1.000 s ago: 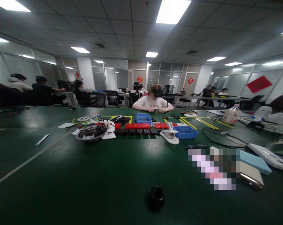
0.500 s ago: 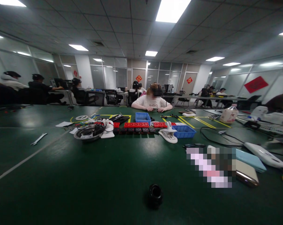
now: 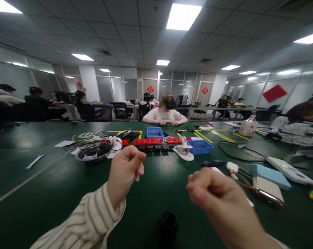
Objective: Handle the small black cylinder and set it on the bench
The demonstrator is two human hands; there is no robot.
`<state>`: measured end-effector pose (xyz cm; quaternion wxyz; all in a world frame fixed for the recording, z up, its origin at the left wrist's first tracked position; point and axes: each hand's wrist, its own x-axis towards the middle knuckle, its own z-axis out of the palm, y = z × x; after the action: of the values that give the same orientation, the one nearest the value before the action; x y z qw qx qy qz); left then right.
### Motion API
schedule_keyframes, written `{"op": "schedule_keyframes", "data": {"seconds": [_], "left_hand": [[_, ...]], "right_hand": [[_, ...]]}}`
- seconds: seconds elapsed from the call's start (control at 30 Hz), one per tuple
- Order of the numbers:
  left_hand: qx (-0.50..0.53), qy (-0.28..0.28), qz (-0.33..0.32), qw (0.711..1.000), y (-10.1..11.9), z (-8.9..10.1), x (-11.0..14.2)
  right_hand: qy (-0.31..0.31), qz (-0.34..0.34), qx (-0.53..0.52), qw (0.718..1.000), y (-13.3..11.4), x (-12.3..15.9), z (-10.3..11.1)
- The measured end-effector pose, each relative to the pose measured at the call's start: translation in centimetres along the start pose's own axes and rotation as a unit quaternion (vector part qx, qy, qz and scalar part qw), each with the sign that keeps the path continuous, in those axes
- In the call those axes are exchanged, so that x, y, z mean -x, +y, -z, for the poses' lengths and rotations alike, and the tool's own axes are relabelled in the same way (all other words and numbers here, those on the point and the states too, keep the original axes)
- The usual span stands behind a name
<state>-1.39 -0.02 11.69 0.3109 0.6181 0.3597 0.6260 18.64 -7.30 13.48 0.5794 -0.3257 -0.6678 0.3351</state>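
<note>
My left hand [image 3: 125, 171] is raised above the green table [image 3: 156, 193], its fingers curled in and the thumb laid over them. My right hand [image 3: 221, 199] is held up opposite, fingers and thumb closed together. No object shows in either hand, and a wide gap lies between them. Below and between them, near the front of the table, stands a short black hollow cylinder [image 3: 170, 221] with its round opening facing up; its exact kind is unclear. Neither hand touches it.
Ahead stand a metal bowl of cables [image 3: 94, 152], red power strips [image 3: 148, 141], a white clip stand [image 3: 183, 150] and blue baskets [image 3: 200, 147]. To the right lie power banks [image 3: 269, 190] with cords. A wrench [image 3: 34, 162] lies left. Across the table sits a person [image 3: 165, 112].
Both my hands have come into view above the table, closed. The camera view has shifted slightly, so the table things sit a little lower and further left in it.
</note>
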Motion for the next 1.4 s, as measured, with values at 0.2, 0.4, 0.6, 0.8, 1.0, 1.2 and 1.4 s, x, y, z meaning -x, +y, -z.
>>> {"op": "schedule_keyframes", "data": {"seconds": [0.2, 0.4, 0.6, 0.8, 1.0, 1.2, 1.4], "left_hand": [[-0.171, -0.081, -0.012, 0.982, -8.0, -1.2, -0.2], [-0.29, -0.103, -0.016, 0.951, -12.0, -1.2, 0.4], [-0.3, -0.176, 0.006, 0.938, -12.7, -0.5, 0.4], [-0.312, -0.361, 0.04, 0.878, -8.5, 0.4, 4.3], [-0.381, -0.454, 0.085, 0.801, -5.5, -1.5, 5.8], [-0.366, -0.475, 0.055, 0.799, -5.7, -2.6, 6.0], [-0.323, -0.492, 0.005, 0.809, -6.9, -2.7, 6.8]], "right_hand": [[-0.062, -0.09, 0.103, 0.989, 8.2, 2.3, -1.3], [0.013, -0.081, 0.164, 0.983, 13.0, 1.1, 0.2], [-0.001, -0.111, 0.16, 0.981, 15.0, 0.6, 0.2], [-0.052, -0.106, 0.159, 0.98, 13.3, 1.7, -0.5], [-0.133, -0.084, 0.239, 0.958, 11.8, 2.9, -1.2], [-0.167, -0.001, 0.25, 0.954, 10.1, 3.3, -1.5], [-0.275, 0.015, 0.334, 0.902, 10.6, 3.3, -2.4]]}}
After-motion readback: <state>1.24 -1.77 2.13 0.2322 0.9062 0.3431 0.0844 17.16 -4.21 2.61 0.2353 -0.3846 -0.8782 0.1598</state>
